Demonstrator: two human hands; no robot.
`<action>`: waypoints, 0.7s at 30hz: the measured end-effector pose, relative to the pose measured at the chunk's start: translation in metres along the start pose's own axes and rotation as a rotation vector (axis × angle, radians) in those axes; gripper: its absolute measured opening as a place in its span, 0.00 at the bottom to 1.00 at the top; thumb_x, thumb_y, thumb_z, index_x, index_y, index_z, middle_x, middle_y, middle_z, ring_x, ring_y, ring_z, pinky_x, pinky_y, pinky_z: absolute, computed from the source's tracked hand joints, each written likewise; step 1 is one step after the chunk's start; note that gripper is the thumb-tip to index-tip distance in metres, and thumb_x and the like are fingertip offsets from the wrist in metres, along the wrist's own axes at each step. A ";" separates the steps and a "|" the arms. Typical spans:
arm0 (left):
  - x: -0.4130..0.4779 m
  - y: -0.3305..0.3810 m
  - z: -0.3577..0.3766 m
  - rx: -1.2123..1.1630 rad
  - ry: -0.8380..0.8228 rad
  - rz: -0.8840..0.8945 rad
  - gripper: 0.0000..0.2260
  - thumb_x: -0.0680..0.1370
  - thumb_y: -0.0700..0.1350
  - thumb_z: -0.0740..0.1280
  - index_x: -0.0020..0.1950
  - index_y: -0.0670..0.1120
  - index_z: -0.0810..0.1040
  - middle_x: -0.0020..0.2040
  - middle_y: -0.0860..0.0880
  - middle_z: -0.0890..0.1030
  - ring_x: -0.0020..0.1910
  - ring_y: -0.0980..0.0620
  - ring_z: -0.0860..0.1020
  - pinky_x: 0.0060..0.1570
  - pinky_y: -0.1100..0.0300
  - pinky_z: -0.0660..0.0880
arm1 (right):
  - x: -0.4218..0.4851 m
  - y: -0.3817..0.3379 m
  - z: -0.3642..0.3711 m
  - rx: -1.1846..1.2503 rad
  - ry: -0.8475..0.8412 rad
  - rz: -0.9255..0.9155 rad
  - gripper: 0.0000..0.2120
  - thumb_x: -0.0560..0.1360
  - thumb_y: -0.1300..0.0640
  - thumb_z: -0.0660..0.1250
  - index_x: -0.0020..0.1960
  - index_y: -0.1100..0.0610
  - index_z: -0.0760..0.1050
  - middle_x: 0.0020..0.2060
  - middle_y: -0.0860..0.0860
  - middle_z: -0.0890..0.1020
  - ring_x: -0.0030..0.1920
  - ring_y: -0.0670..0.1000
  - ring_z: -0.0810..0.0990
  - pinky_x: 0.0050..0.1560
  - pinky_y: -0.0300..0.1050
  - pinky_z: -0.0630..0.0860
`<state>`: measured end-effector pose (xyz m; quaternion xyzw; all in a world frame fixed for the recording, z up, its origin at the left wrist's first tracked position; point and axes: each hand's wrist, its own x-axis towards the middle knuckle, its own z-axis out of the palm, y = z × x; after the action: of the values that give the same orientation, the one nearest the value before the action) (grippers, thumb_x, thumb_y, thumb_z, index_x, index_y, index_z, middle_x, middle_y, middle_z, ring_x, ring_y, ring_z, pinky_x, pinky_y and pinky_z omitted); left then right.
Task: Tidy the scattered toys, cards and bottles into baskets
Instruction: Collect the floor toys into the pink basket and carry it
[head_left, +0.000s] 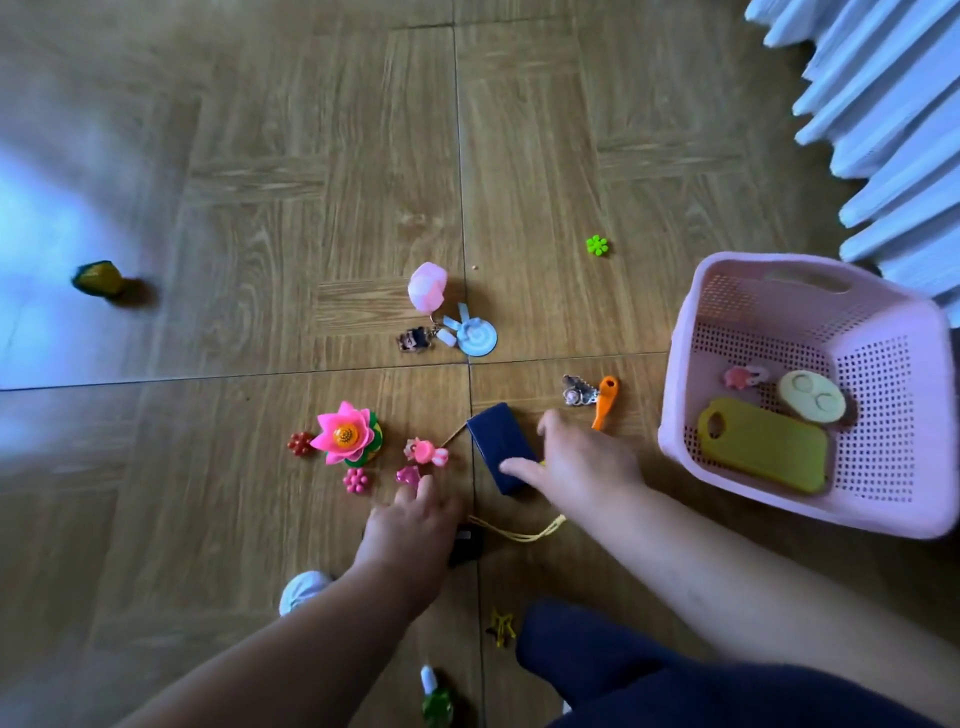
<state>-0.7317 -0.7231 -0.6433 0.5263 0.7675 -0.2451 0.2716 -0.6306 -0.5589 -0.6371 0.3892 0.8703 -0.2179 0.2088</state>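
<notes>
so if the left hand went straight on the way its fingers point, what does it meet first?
Likely the small pink gem toy, which lies just beyond the fingertips of the left hand. The pink figure toy lies behind it. The hand's height is unclear.

Wood-pattern floor (260, 156), toys scattered. Pink perforated basket (675, 400) at right, holding yellow-green flat board (763, 446), cream round piece (811, 396), small pink figure (745, 376). Right hand (587, 462) spread, fingers touching navy box (496, 436). Left hand (410, 525) extended, fingertips just beside pink gem (408, 475). Nearby: pink lotus toy (345, 434), orange tool (605, 402), keychain cluster (447, 325); green flower (597, 245) well apart
</notes>
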 end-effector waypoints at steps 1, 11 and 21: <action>0.001 0.000 0.001 0.002 -0.002 -0.006 0.30 0.79 0.49 0.64 0.78 0.52 0.53 0.76 0.42 0.56 0.69 0.42 0.67 0.57 0.51 0.75 | 0.006 -0.009 0.003 -0.087 -0.020 -0.011 0.33 0.72 0.30 0.59 0.65 0.55 0.64 0.51 0.52 0.80 0.49 0.53 0.80 0.37 0.45 0.71; 0.015 -0.004 -0.103 -1.257 0.252 -0.339 0.13 0.72 0.55 0.74 0.51 0.50 0.80 0.40 0.53 0.82 0.37 0.57 0.80 0.32 0.63 0.74 | -0.012 0.013 -0.046 0.282 0.231 0.092 0.26 0.68 0.36 0.65 0.56 0.53 0.66 0.45 0.50 0.80 0.46 0.57 0.80 0.42 0.47 0.75; 0.075 0.144 -0.193 -1.676 0.073 0.007 0.14 0.73 0.49 0.74 0.56 0.46 0.79 0.45 0.47 0.84 0.43 0.48 0.84 0.47 0.51 0.82 | -0.035 0.186 -0.076 0.435 0.496 0.642 0.39 0.58 0.26 0.61 0.52 0.57 0.75 0.42 0.56 0.82 0.47 0.58 0.80 0.50 0.51 0.78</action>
<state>-0.6490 -0.4975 -0.5659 0.1602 0.7022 0.4247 0.5485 -0.4806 -0.4263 -0.5965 0.7144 0.6633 -0.2199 -0.0354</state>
